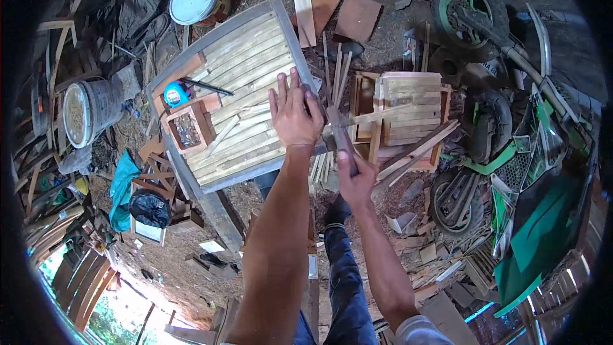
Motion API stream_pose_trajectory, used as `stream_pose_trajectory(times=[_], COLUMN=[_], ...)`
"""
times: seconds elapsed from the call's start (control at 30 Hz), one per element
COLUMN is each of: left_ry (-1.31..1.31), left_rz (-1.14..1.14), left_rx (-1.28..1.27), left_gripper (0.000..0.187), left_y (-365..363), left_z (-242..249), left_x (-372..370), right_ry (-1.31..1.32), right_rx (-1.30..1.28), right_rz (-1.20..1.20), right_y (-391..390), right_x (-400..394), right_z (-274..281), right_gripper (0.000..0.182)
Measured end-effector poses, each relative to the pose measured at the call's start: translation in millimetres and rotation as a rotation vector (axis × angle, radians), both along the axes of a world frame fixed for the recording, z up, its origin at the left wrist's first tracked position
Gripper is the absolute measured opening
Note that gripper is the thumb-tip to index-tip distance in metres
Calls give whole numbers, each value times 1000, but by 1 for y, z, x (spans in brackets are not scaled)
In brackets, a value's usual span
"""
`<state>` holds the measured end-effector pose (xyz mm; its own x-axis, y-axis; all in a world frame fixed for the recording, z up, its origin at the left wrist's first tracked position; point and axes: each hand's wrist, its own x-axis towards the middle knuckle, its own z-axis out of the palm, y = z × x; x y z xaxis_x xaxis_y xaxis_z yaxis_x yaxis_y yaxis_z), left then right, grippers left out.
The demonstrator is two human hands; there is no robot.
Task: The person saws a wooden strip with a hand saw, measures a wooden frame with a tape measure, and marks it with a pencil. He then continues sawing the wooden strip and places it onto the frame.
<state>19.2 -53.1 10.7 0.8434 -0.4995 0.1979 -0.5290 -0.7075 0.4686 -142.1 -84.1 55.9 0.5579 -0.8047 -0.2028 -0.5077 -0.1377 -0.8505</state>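
Note:
My left hand (297, 115) lies with its fingers spread on the slatted wooden top (246, 67), near its right edge. My right hand (356, 182) is closed round a long, flat, brownish tool (341, 134) held just past that edge. A thin wooden strip (383, 114) sticks out to the right from behind the tool; its near end by my left hand is hidden. On the slatted top are a blue tape measure (176, 94), a dark pencil-like stick (209, 86), a small wooden box of metal bits (186, 129) and a loose wood sliver (223, 135).
A slatted wooden piece (414, 105) stands on the right, with loose sticks (421, 147) beside it. Beyond are green motorcycle parts (504, 166) and a wheel (469, 9). Buckets (193, 1) stand at the back, another bucket (78, 115) lies left. Wood scraps cover the ground.

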Motion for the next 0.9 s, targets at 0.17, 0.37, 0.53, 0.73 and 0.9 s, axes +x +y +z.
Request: stream_pose_trajectory(times=[0.17,0.37,0.53,0.73,0.9], left_ry=[-19,-50,-96,-128,-128], left_rz=[56,36,-115,-332,-364], left_rx=[-58,-67,-197,-85,-52], left_gripper=[17,33,28,14,21], left_y=[-6,-1,19,63,55], left_z=[0,-1,8,12,7], left_x=[-2,-3,-6,-25,-14], right_ry=[-39,-98,-16,-148,-37], right_rx=[153,205,163,-4,58], right_rz=[-69,-61,-35,-47,-69], right_y=[-4,0,4,26,20], right_x=[5,1,-6,-9,2], right_z=[9,4,-4,-2,17], right_gripper=[32,41,37,35,37])
